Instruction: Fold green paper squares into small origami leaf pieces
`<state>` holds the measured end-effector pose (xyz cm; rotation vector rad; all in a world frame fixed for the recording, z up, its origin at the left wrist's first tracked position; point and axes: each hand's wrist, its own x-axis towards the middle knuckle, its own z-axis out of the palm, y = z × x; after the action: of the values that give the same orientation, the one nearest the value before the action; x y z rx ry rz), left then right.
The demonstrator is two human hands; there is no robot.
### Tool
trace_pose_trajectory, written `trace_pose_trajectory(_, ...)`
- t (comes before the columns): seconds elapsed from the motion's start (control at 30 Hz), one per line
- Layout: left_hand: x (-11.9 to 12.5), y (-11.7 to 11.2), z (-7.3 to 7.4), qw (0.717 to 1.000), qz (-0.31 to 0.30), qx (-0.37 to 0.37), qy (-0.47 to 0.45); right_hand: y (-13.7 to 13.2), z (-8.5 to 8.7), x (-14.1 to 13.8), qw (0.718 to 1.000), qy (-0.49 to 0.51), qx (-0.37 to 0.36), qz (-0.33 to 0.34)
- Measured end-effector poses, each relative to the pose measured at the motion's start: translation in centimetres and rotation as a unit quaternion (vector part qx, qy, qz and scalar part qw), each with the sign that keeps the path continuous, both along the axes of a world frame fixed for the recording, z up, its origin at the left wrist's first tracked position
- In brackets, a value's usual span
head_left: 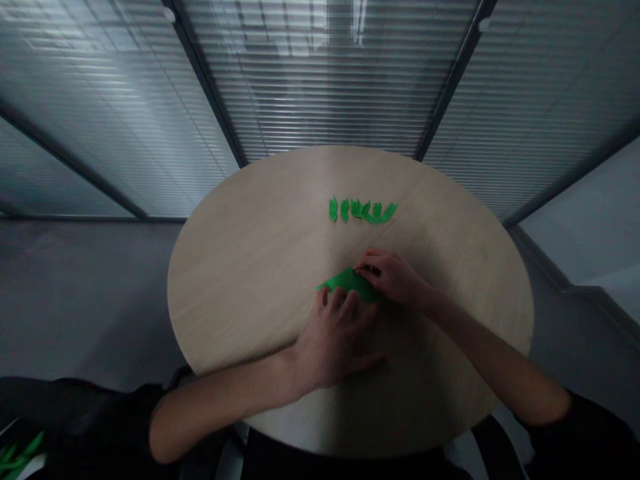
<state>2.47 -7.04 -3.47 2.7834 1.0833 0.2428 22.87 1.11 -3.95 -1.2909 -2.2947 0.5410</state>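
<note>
A green sheet of paper (346, 281) lies partly folded near the middle of the round wooden table (240, 267). My left hand (336, 337) rests flat on its near part, fingers stretched out and pressing it down. My right hand (393, 275) is on the sheet's right side, its fingertips curled and pinched along the paper's upper edge. Farther back on the table, a row of several small folded green paper pieces (361, 210) lies side by side.
Behind the table stand glass walls with horizontal blinds and dark frames (453, 80). More green paper bits (17, 453) show at the bottom left corner, off the table. Grey floor surrounds the table.
</note>
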Motion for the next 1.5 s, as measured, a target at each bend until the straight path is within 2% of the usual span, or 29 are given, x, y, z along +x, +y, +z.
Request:
trace_pose_trajectory(0.13, 0.2, 0.0, -0.1, 1.0, 0.014, 0.009, 0.013, 0.0, 0.0, 0.0, 1.0, 0.006, -0.002, 0.002)
trace_pose_trajectory(0.27, 0.2, -0.1, -0.3, 1.0, 0.0, 0.019, 0.007, -0.1, 0.1, -0.1, 1.0, 0.0, -0.002, -0.002)
trace_pose_trajectory(0.6, 0.5, 0.1, -0.5, 1.0, 0.009, 0.017, 0.001, -0.3, 0.1, -0.3, 1.0, 0.005, -0.006, 0.001)
trace_pose_trajectory(0.97, 0.5, -0.2, -0.5, 0.999, 0.001, 0.025, 0.039, -0.2, 0.0, -0.2, 1.0, -0.007, -0.003, -0.002)
trace_pose_trajectory(1.2, 0.4, -0.6, -1.1, 0.998, 0.024, 0.05, 0.032, 0.0, -0.2, 0.0, 1.0, -0.003, 0.011, 0.003)
trace_pose_trajectory(1.33, 0.1, -0.5, -0.3, 0.999, 0.016, 0.029, 0.022, 0.0, -0.1, 0.0, 1.0, -0.004, 0.005, -0.001)
trace_pose_trajectory(1.5, -0.1, -0.5, 0.8, 0.998, 0.049, -0.002, 0.027, 0.1, -0.1, 0.1, 1.0, -0.001, 0.007, 0.001)
